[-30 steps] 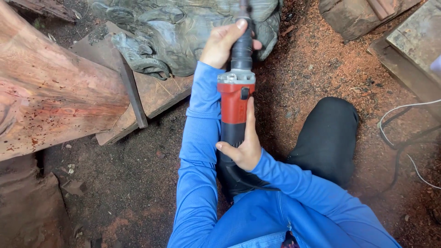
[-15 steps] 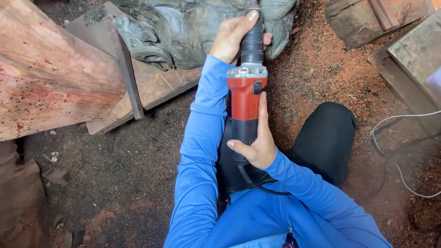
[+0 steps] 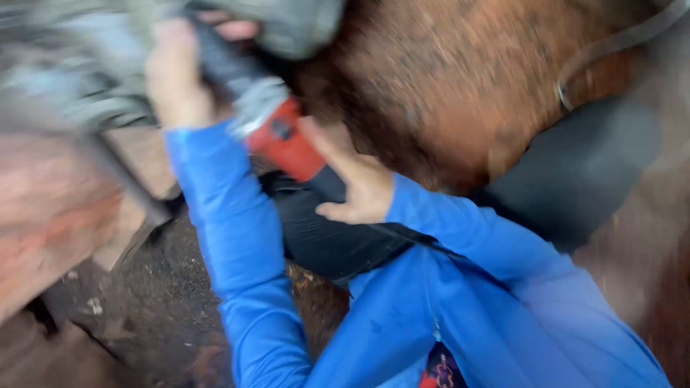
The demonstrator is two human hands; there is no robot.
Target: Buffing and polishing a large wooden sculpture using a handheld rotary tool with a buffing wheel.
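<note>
The whole view has swung and turned since half a second ago: the picture is now strongly blurred, and the red and black power tool, which lay straight up the frame before, now lies on a slant, its black nose up to the left and its body down to the right. Both hands have stayed on it through this swing, so the work with the tool seems to go on without a pause; only the head has moved.

Taking the tool as landmark: left of it and lower lies the big reddish wood block. Above it, touching its nose, sits the grey-green carved mass. To its right spreads the reddish sawdust ground, and further right a dark knee.

The left hand is closed around the black neck of the tool, just under the grey mass. The right hand is pressed on the rear of the tool body; its fingers look partly stretched, so I cannot tell if it grips fully.

No package, label or sign can be made out in this blur.
</note>
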